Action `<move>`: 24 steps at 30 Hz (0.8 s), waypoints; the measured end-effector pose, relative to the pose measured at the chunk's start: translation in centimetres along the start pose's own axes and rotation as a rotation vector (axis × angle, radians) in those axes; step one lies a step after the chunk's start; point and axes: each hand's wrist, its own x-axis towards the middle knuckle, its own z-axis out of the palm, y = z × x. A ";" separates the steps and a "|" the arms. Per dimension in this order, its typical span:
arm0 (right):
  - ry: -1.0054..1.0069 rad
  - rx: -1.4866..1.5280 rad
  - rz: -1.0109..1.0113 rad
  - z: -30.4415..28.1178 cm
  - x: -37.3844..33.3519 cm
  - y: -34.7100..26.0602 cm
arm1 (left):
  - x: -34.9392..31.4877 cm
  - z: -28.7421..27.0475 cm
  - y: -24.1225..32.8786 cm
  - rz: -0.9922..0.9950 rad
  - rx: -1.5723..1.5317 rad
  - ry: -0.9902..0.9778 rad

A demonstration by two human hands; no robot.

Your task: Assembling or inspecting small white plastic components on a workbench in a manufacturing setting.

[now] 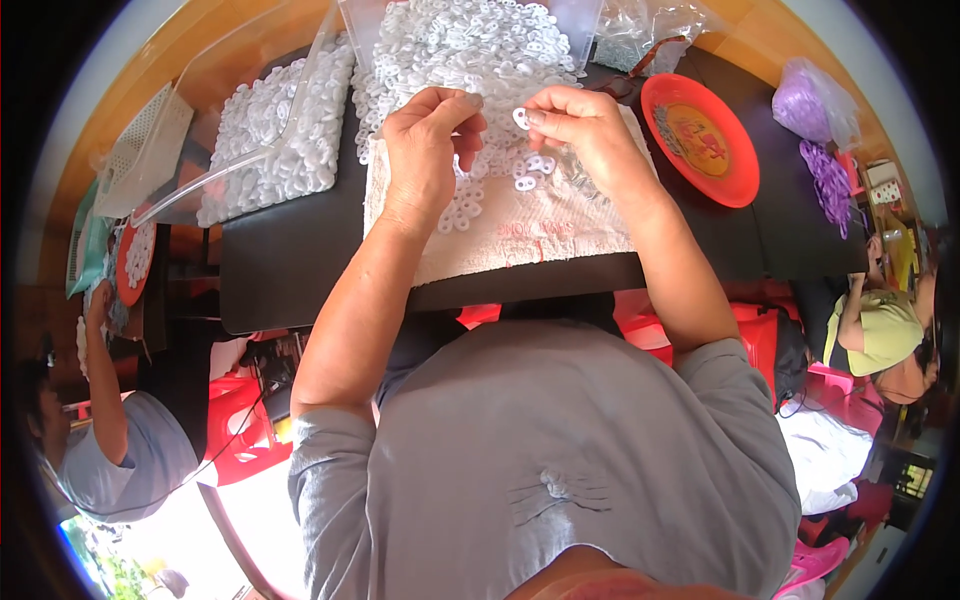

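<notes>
One white ring — upright, fingertip-held

small white plastic ring piece | flat, holed | pinched upright at fingertips | above white pile of like pieces

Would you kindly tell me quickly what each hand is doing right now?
Left hand: fingers pinched together; what they hold cannot be told.
Right hand: pinching a small white plastic ring piece.
</notes>
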 end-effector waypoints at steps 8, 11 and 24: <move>0.107 0.202 0.070 -0.2 -0.2 -0.3 | -0.7 0.7 -0.2 0.025 0.082 -0.076; 0.104 0.217 0.056 -0.2 -0.1 -0.3 | -0.8 0.8 -0.3 0.017 0.089 -0.087; -0.082 -0.184 -0.191 2.6 -1.0 0.0 | -0.3 0.8 -1.0 0.017 -0.169 0.021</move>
